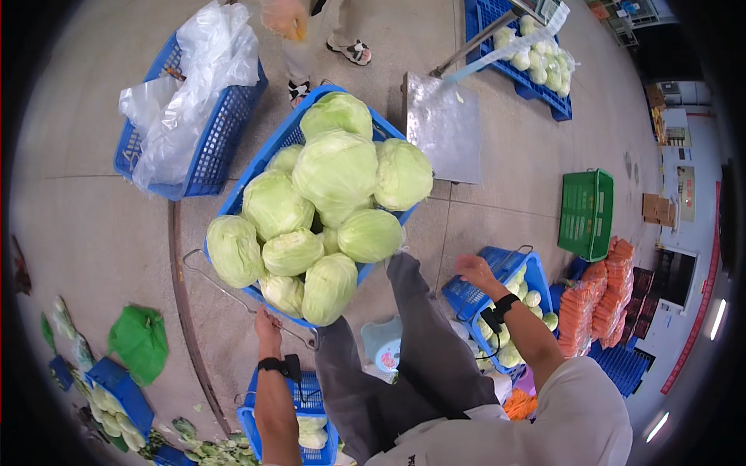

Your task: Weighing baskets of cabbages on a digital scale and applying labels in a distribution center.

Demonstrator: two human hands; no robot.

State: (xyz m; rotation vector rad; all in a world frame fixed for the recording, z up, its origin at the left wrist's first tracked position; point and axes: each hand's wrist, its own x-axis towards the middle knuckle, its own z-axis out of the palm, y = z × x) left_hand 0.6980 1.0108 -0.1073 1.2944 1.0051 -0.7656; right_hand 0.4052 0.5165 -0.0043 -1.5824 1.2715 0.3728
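Note:
A large blue crate [233, 203] heaped with pale green cabbages [336, 172] stands in front of me. My left hand [268, 325] is closed around the crate's bent wire handle [220, 281] at its near left corner. Away from that crate, to the right, my right hand [475, 272] is in the air with fingers loosely apart and nothing visible in them. Below it is a second blue crate [458, 298] holding smaller cabbages [533, 298].
A metal platform scale [443, 132] stands beyond the crate, near a person's sandalled foot [353, 53]. Plastic bags fill a blue basket [225, 147] at far left. A green crate [584, 213], bagged carrots [581, 311] and a light blue stool [381, 342] are also around.

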